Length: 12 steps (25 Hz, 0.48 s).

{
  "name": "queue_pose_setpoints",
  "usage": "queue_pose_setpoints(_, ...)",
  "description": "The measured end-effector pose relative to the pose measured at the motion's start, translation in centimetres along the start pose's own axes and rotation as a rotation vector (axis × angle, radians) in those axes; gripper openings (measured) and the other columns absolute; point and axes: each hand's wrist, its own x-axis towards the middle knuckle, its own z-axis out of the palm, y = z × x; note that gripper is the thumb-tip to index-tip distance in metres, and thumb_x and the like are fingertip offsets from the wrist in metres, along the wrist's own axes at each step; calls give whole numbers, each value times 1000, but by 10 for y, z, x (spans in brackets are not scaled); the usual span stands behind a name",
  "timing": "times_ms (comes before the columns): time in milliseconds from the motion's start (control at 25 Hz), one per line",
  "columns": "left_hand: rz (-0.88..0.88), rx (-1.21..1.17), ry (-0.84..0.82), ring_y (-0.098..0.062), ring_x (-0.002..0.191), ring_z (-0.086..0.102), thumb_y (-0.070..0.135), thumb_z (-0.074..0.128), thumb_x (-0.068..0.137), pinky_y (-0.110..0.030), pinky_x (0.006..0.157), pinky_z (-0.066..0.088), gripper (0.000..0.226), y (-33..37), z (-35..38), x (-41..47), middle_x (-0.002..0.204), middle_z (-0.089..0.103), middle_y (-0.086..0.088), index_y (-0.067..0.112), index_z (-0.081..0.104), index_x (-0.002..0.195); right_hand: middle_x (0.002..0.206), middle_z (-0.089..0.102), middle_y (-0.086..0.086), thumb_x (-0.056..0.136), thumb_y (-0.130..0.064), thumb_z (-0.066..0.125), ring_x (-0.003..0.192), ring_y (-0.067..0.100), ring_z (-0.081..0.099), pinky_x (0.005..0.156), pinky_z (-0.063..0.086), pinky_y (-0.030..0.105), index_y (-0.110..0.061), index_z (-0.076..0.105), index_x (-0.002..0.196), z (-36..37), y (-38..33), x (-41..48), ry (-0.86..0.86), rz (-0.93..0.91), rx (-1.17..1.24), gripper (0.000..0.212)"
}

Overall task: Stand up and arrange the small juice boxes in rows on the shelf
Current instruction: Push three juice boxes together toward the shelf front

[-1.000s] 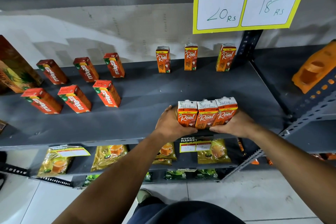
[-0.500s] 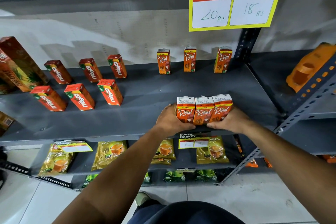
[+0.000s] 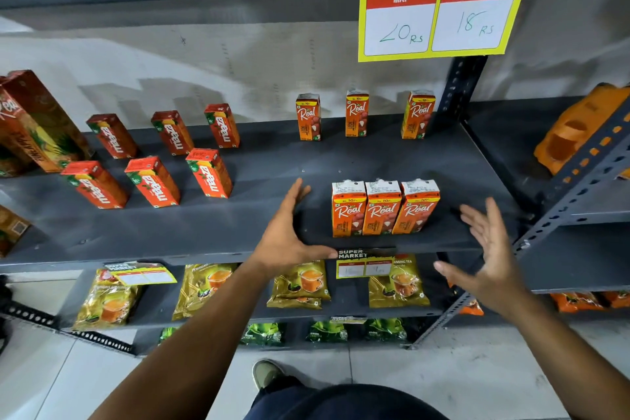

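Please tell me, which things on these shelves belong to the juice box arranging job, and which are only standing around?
Part of the job:
front three Real boxes
back three Real boxes
six Maaza boxes
shelf
left hand and right hand, both open

Not part of it:
tea packets
price sign
tall pineapple carton

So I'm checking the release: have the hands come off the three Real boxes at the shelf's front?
Yes. The left hand and right hand have moved outward from the three Real boxes, which stand on the shelf.
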Motion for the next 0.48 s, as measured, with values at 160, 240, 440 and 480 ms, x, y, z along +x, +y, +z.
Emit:
queue_pose_setpoints(160,98,-60,184,-5,132,44,34,91,55,-20,106,36,106,-7,-17,-27,141,50,2,18,35,143,105,61,-3,75,-29,69,101,4,58,90,50,31,-46,48,113,23,-11,-2,155,-191,-38,47)
queue_pose_setpoints(240,143,-104,339,-11,128,51,16,83,67,-21,102,40,79,-14,-31,-49,133,57,3,8,44,135,82,62,-2,78,-29,64,78,7,60,68,55,38,-29,58,91,53,-16,-8,37,-310,-101,15)
queue_pose_setpoints(440,228,-84,737,-25,121,54,19,70,78,-34,105,42,54,-39,-106,-92,125,57,-18,-2,47,122,79,64,-7,80,-17,70,71,7,59,60,51,30,-24,62,86,141,-39,-18,-310,-447,-91,12)
queue_pose_setpoints(480,234,-105,821,-23,121,53,19,70,77,-35,106,41,51,-44,-129,-98,124,57,-16,6,49,121,82,64,-6,80,-16,71,72,8,60,61,52,31,-23,63,88,156,-49,-15,-348,-459,-83,13)
